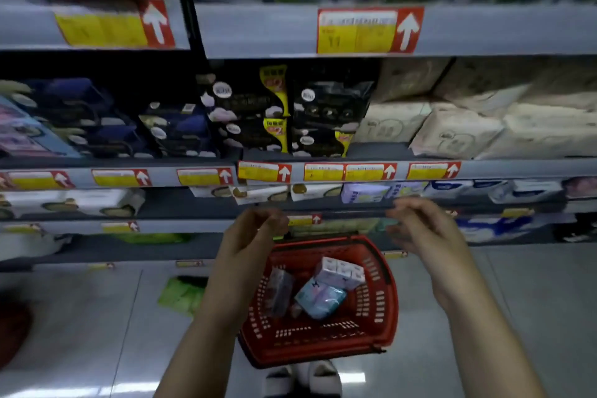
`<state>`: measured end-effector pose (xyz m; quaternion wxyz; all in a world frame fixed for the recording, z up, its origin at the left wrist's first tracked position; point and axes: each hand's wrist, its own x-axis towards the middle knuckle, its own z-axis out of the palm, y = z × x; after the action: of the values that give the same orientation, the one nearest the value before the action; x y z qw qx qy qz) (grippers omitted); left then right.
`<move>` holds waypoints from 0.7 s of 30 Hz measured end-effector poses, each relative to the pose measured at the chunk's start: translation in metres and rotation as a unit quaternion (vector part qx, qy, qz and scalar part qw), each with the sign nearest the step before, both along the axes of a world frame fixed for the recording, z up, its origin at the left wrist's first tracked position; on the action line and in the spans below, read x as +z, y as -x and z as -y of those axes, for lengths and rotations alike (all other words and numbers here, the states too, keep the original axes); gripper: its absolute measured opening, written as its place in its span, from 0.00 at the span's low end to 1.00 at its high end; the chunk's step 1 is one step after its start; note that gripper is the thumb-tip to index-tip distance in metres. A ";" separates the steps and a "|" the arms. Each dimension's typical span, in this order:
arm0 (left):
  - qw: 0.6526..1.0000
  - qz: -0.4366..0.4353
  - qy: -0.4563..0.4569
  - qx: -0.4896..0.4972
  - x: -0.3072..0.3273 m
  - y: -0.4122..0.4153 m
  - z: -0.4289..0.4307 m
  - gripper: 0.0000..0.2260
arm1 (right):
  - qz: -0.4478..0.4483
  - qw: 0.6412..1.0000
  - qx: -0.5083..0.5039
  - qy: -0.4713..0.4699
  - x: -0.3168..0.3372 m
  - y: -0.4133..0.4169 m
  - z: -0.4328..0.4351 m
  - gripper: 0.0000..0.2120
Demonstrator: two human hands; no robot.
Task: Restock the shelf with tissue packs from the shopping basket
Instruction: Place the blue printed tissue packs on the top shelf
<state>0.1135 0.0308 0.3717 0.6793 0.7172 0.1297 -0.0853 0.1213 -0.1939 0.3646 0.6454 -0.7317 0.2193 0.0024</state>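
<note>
Tissue packs (323, 296): a few lie loose in the red shopping basket (323, 355), which stands on the floor just before your feet, probably so both hands are free. Left hand (255, 233) and right hand (420, 229) hover above it, fingers loosely curled, holding nothing. Beyond them, the low shelf (193, 208) shows a bare stretch.

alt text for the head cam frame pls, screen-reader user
The left hand and right hand hover empty, fingers loosely curled, above a red shopping basket on the floor holding a few tissue packs. Behind, blurred shelves carry packaged goods and yellow-red price tags.
</note>
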 end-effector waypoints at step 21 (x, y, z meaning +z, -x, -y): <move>0.976 -0.209 -0.034 0.051 -0.332 0.023 0.037 0.08 | -0.175 0.983 -0.004 0.048 -0.386 0.030 0.023 0.08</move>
<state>0.0904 -0.0065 0.0395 0.6159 0.6988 0.3081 -0.1935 0.0917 -0.2171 -0.0212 0.5616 -0.7489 0.3318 0.1169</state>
